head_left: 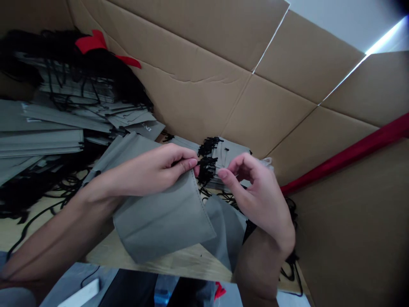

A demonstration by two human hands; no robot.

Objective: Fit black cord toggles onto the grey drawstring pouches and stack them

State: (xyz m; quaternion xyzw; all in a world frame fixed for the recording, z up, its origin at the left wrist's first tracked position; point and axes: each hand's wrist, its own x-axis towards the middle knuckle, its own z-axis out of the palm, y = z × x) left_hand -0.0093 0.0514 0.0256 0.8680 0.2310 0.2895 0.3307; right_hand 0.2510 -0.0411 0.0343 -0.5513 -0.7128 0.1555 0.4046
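Observation:
My left hand [162,168] pinches the corner of a grey fabric pouch [166,221], where a black cord end sticks out between thumb and fingers. The pouch hangs below that hand over the table. To its right, my right hand [258,187] is raised with thumb and fingertips curled close together; anything between them is too small to make out. Under the right hand lies another grey fabric piece [225,226]. Just behind both hands is a stack of grey pouches [234,149] with knotted black cord ends.
Piles of grey pouches [57,140] with black cords fill the left side. Cardboard walls [198,85] stand behind and at right. A red strip [345,157] runs along the right wall. The wooden table [153,266] ends just before my legs.

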